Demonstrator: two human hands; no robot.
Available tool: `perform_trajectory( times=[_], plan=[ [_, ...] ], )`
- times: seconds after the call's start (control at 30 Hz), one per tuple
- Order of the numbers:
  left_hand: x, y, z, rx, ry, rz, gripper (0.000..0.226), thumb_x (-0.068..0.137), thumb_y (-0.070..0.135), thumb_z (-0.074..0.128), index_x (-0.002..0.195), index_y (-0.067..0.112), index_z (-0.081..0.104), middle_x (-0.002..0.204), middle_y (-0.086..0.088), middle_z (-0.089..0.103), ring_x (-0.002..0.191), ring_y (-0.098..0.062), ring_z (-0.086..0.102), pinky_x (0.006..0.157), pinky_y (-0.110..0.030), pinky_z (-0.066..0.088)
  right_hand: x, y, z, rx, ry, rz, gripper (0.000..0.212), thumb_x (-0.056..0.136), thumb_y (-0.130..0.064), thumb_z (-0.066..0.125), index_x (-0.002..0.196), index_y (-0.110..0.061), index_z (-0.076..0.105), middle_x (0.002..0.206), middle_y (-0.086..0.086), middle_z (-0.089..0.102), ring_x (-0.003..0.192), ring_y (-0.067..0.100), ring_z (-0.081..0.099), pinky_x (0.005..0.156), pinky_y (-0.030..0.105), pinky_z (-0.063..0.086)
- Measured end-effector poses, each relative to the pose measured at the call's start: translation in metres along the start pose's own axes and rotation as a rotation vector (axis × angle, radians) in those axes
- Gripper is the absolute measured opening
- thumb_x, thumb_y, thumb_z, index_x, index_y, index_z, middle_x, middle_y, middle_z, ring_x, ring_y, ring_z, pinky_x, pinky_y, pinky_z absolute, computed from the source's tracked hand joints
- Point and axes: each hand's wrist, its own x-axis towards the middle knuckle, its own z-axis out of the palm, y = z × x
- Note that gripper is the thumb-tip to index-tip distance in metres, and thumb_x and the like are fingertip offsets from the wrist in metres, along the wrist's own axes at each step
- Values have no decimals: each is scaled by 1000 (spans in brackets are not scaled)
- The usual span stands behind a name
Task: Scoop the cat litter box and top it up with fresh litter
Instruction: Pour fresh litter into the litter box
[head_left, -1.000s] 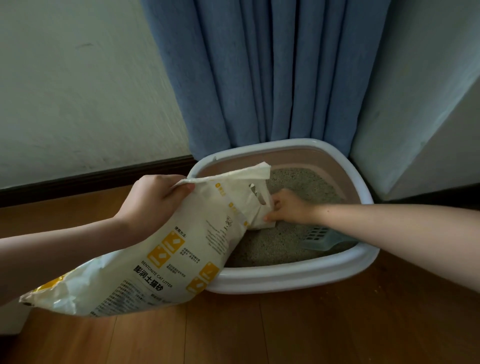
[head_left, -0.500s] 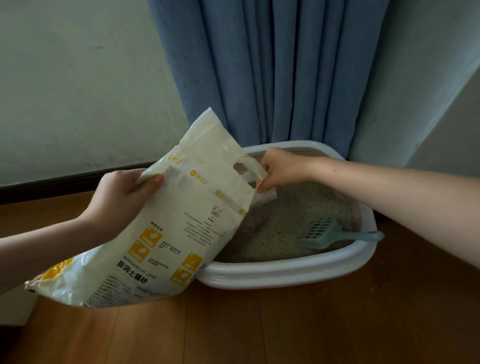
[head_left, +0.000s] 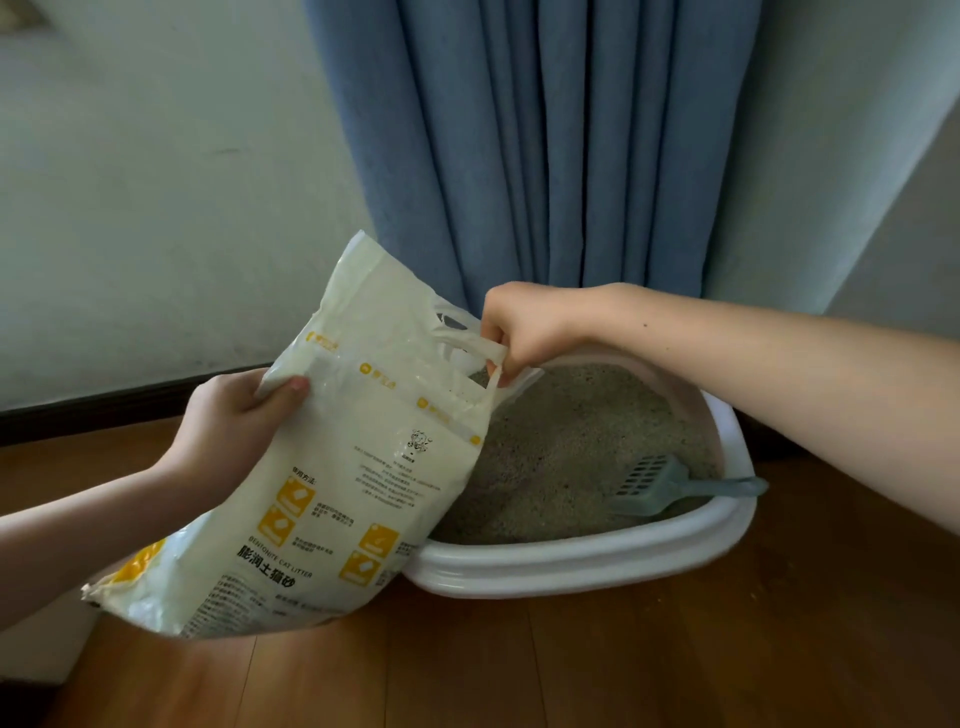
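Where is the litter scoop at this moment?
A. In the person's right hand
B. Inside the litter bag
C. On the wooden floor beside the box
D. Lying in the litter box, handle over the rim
D: the scoop lies on the litter inside the litter box, its handle resting over the right rim, touched by neither hand.

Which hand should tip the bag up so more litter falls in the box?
Probably the left hand: it grips the litter bag's side. The right hand pinches the bag's handle over the litter box.
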Motion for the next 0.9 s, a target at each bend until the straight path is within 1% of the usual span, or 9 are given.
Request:
perform_trajectory(
  times=[0.1, 0.17, 0.3, 0.43, 0.53, 0.6, 0.67, 0.8, 0.9],
  plan=[
    [1, -4, -5, -39, 17, -26, 27, 95, 28, 61, 79, 7, 71, 80, -16, 72, 78, -39, 69, 75, -50, 56, -3, -10, -11, -29, -9, -35, 12, 72, -22, 80, 82, -17, 77, 71, -1, 67, 63, 11, 57, 51, 22, 40],
    [1, -8, -9, -66, 25, -47, 25, 95, 27, 61, 81, 9, 72, 80, -15, 73, 80, -39, 70, 77, -53, 57, -4, -16, -17, -30, -13, -53, 12, 71, -23, 80, 82, -17, 77, 71, -2, 68, 64, 11, 58, 53, 24, 42],
    [2, -16, -17, -149, 39, -70, 21, 96, 25, 60, 85, 11, 73, 80, -13, 73, 79, -38, 70, 76, -51, 57, -2, -27, -25, -59, -2, -102, 13, 69, -25, 81, 76, -16, 76, 72, 7, 67, 60, 14, 54, 55, 36, 46],
    [1, -25, -25, -220, 48, -73, 22, 97, 24, 59, 87, 10, 73, 82, -14, 74, 76, -36, 71, 75, -51, 57, -5, -40, -35, -77, 14, -102, 13, 70, -25, 82, 77, -16, 76, 62, -3, 61, 55, 10, 49, 51, 27, 40],
    [2, -29, -28, -261, 49, -58, 23, 97, 23, 59, 87, 7, 72, 84, -17, 73, 71, -30, 70, 74, -52, 56, -7, -49, -40, -95, 14, -101, 12, 71, -25, 82, 80, -20, 77, 66, -6, 68, 59, 9, 58, 53, 27, 46],
    [3, -33, -30, -295, 58, -55, 23, 97, 22, 58, 88, 6, 72, 85, -18, 73, 70, -29, 68, 75, -52, 56, -7, -54, -43, -103, 14, -101, 10, 71, -25, 82, 79, -22, 77, 62, -12, 67, 58, 7, 59, 51, 23, 45],
    [6, -36, -30, -316, 63, -49, 22, 97, 21, 59, 85, 10, 73, 81, -13, 74, 69, -26, 68, 73, -49, 56, -5, -57, -44, -116, 24, -110, 7, 71, -24, 81, 72, -24, 74, 54, -18, 61, 52, 4, 55, 47, 20, 40],
    [9, -39, -27, -311, 61, -27, 26, 97, 22, 58, 77, 15, 73, 71, 0, 72, 64, -17, 67, 65, -38, 54, -3, -60, -45, -166, 39, -110, 31, 71, -24, 80, 49, -30, 58, 47, -16, 54, 45, 5, 47, 45, 22, 34],
    [14, -42, -29, -278, 38, -4, 33, 97, 27, 58, 74, 4, 64, 67, 1, 62, 62, -14, 57, 64, -35, 47, -3, -58, -43, -189, 38, -84, 16, 69, -27, 80, 59, -28, 67, 56, -11, 62, 51, 8, 54, 51, 31, 43]
  ],
)
